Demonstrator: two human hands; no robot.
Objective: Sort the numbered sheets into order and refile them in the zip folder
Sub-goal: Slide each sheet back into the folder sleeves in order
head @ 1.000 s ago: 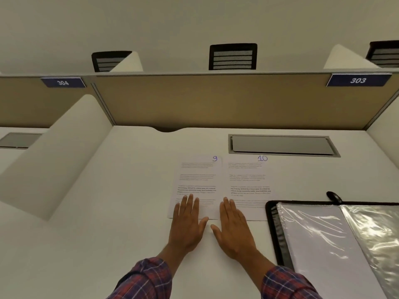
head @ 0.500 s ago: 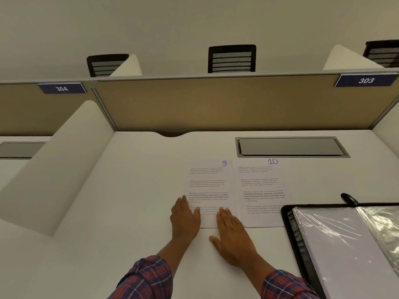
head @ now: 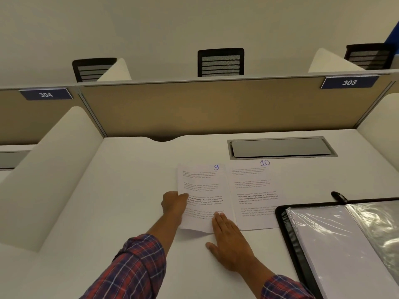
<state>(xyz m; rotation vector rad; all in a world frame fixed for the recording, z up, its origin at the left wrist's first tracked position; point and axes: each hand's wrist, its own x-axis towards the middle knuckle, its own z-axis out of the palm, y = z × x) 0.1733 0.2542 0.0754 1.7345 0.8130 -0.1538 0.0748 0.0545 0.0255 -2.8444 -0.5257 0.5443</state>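
Note:
Two printed sheets lie side by side on the white desk. The sheet marked 9 (head: 201, 190) is on the left, the sheet marked 10 (head: 254, 193) on the right. My left hand (head: 173, 203) pinches the left edge of sheet 9, and that side has lifted off the desk. My right hand (head: 231, 244) lies flat with straight fingers, its fingertips pressing the lower right corner of sheet 9. The open black zip folder (head: 287, 234) with clear plastic sleeves lies at the right, overlapping sheet 10's lower corner.
A grey cable hatch (head: 280, 147) is set into the desk behind the sheets. A tan partition (head: 205, 108) closes the back, and white dividers (head: 54, 169) stand at both sides. A black zip pull (head: 339, 196) sticks out behind the folder.
My left hand has slid from flat on sheet 9 to its left edge and taken hold of it, lifting that side. The right hand stays pressed near the bottom of the sheets.

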